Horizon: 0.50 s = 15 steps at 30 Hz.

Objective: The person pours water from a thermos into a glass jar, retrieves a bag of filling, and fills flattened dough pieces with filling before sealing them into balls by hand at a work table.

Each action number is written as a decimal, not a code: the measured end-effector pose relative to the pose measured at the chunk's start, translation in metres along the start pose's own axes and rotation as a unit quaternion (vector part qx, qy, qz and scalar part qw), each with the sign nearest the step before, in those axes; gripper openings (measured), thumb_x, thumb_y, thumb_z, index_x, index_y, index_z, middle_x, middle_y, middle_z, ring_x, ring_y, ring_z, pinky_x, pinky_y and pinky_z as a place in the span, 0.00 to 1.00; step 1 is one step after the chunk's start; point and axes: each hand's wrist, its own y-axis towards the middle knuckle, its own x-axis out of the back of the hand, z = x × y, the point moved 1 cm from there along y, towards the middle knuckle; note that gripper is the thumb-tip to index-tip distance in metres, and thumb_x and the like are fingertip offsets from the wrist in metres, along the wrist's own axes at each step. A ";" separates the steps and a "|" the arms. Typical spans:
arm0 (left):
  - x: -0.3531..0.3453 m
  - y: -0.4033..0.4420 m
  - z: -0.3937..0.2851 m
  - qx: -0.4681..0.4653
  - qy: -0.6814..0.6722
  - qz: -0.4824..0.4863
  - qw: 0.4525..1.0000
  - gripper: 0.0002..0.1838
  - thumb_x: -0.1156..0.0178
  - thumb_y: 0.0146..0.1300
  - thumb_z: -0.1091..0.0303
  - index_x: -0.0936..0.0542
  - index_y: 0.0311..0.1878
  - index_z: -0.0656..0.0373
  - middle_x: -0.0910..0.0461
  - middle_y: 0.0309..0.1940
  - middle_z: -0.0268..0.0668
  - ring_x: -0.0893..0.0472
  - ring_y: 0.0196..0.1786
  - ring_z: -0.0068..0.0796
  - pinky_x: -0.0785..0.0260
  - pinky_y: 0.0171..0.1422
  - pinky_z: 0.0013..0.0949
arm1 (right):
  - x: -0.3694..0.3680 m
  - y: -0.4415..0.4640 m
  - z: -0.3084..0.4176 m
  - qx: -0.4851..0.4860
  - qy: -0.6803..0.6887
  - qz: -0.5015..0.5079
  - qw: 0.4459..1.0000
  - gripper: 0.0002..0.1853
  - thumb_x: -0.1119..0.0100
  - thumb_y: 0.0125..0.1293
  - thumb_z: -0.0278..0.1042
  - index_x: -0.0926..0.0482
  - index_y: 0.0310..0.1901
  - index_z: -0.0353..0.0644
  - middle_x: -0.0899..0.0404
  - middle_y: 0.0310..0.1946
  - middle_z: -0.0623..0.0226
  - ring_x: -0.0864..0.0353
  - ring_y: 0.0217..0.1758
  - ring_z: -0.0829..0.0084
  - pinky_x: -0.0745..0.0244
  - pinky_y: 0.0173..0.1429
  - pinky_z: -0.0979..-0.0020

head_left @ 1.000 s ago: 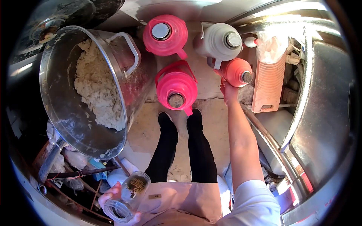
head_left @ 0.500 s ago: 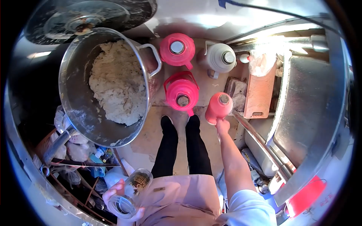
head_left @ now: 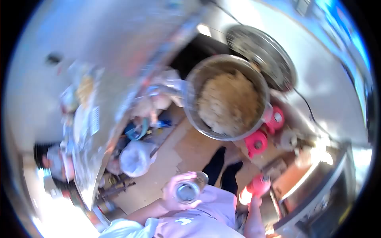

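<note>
My left hand [head_left: 171,192] is wrapped round a clear glass jar [head_left: 188,192], held tilted in front of my apron with its round end toward me. A pink thermos flask [head_left: 260,185] hangs from my right hand [head_left: 256,201], whose fingers are closed on it at my right side. Blur hides the finer grip. Ahead of my feet stands a big metal pot [head_left: 189,115] with a large mass of dough [head_left: 230,103] inside. Two more pink thermos flasks, a nearer one [head_left: 256,143] and a farther one [head_left: 274,119], stand on the floor beside the pot.
A pale thermos flask [head_left: 288,140] stands past the pink ones. Behind the pot leans a round metal lid [head_left: 264,55]. To the left are a long counter [head_left: 131,75] with bags on it and a white bag-lined bin [head_left: 137,159]. A metal-edged unit [head_left: 325,190] is at right.
My view has swung left, bringing the counter in and shifting the pot and flasks rightward in view. Both hands keep hold of the jar and the thermos flask.
</note>
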 end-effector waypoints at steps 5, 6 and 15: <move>0.046 -0.050 -0.039 0.089 -0.043 -0.107 0.989 0.43 0.21 0.39 0.71 0.35 0.60 0.63 0.25 0.57 0.44 0.25 0.61 0.33 0.33 0.65 0.36 | 0.036 -0.024 0.011 0.033 0.034 0.106 0.993 0.28 0.42 0.62 0.45 0.32 0.59 0.35 0.21 0.41 0.57 0.20 0.31 0.59 0.27 0.21 0.59; 0.057 -0.054 -0.044 0.083 -0.036 -0.131 0.987 0.43 0.21 0.39 0.70 0.34 0.60 0.62 0.25 0.57 0.43 0.24 0.60 0.30 0.31 0.64 0.35 | 0.043 -0.008 0.011 -0.003 -0.026 0.061 0.998 0.29 0.41 0.61 0.45 0.32 0.60 0.39 0.21 0.41 0.56 0.20 0.32 0.57 0.27 0.22 0.57; 0.192 -0.063 -0.053 -0.026 0.045 -0.360 0.932 0.37 0.22 0.40 0.68 0.29 0.55 0.61 0.21 0.50 0.38 0.21 0.50 0.26 0.30 0.58 0.32 | 0.054 -0.069 0.098 0.159 -0.249 0.011 0.955 0.18 0.41 0.59 0.39 0.28 0.44 0.33 0.21 0.31 0.58 0.20 0.29 0.61 0.25 0.25 0.60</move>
